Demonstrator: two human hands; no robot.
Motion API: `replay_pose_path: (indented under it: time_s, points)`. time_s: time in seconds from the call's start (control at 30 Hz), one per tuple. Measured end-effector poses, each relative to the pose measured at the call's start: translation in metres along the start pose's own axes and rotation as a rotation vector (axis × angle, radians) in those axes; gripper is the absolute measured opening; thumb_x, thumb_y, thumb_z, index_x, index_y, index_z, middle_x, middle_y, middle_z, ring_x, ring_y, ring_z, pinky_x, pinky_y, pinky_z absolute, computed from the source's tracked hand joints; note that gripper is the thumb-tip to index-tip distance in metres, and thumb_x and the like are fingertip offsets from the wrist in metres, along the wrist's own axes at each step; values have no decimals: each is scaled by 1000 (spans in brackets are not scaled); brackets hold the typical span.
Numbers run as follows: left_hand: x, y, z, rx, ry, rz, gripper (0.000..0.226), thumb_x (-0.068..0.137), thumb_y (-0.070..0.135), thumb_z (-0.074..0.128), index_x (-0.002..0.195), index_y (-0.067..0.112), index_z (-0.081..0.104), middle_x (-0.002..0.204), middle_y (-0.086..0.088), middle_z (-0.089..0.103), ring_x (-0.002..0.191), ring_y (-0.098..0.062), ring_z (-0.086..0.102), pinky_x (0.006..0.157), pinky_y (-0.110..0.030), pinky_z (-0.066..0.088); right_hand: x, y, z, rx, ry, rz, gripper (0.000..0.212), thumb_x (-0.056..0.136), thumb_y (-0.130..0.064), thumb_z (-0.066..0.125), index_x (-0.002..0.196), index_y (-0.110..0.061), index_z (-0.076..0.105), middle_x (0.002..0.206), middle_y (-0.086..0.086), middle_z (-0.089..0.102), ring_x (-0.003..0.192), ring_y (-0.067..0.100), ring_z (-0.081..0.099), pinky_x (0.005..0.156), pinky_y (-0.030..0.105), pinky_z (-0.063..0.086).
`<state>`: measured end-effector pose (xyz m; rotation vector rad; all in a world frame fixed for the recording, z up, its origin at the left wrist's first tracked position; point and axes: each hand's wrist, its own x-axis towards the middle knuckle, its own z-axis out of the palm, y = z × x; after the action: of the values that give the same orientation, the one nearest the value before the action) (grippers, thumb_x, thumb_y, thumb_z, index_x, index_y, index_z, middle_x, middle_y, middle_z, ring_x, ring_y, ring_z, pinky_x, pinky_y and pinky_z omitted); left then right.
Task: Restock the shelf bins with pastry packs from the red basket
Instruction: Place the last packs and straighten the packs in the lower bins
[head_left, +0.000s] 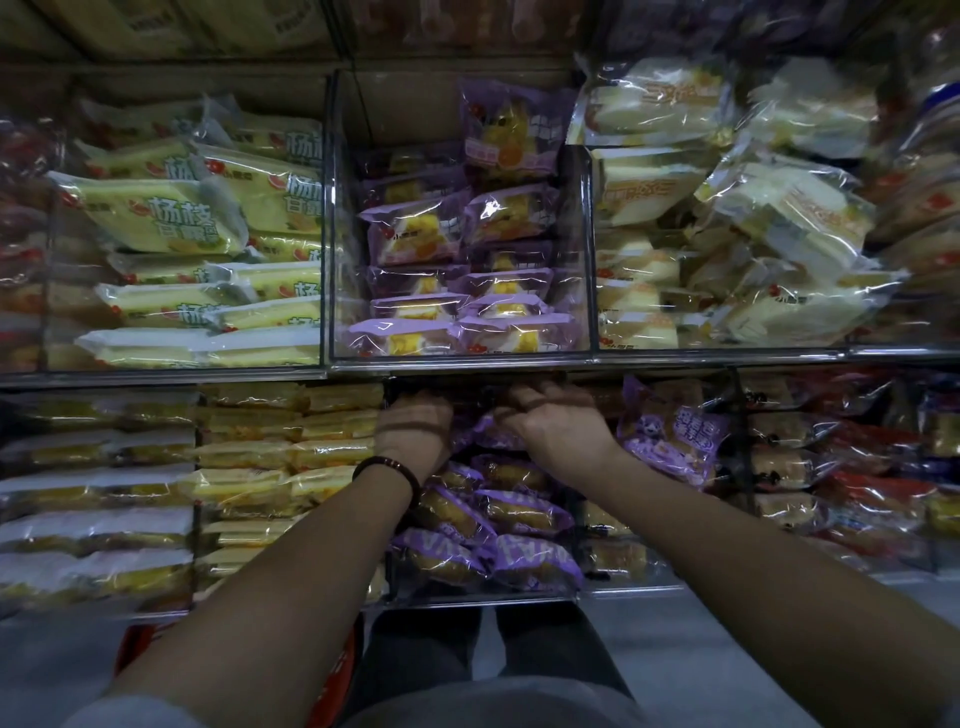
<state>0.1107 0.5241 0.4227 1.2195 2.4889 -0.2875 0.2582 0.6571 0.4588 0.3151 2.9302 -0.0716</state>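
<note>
Both my hands reach into the lower middle shelf bin (483, 597), a clear bin filled with purple pastry packs (498, 512). My left hand (413, 428), with a dark bead bracelet on the wrist, rests palm-down at the bin's back left; what its fingers hold is hidden in shadow. My right hand (556, 421) presses on a purple pack (493, 434) at the back of the bin, fingers curled over it. Part of the red basket (337, 670) shows on the floor below my left forearm, mostly hidden.
The upper middle bin (462, 358) holds purple packs stacked to about half height. Yellow-green packs (171, 213) fill the upper left bin, pale cake packs (753, 223) the upper right. A loose purple pack (672, 431) leans right of my right hand. Grey floor lies below.
</note>
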Motion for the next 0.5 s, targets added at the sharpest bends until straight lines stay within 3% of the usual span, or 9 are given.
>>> replay_pose_path:
  time_s: [0.17,0.27,0.37,0.5]
  points:
    - [-4,-1,8,-3,8,17,24,94,35,64,113,23,73,115,-6,73,101,-32,71,77,-37,60,25,-12,-2,-76,-73,78,29,101,-23,56,129,-31,62,125,5,66,110,36,67,85,40,51]
    - [-7,3,13,-4,15,53,42,90,52,67,124,27,67,125,-6,67,112,-33,63,82,-36,55,37,-18,-1,-67,-79,108,31,107,-23,45,135,-24,59,135,8,64,116,37,66,87,40,53]
    - [-11,5,17,6,75,62,63,85,59,68,141,32,57,139,-7,56,122,-36,52,91,-42,52,35,-16,2,-27,-110,114,40,102,-28,49,140,-21,55,146,10,56,128,39,56,98,44,49]
    - [-11,7,15,1,124,71,45,92,43,63,137,44,61,139,-8,55,123,-38,51,99,-47,48,16,-2,15,-84,-172,97,72,86,-49,59,149,-16,48,144,17,53,129,41,49,113,51,37]
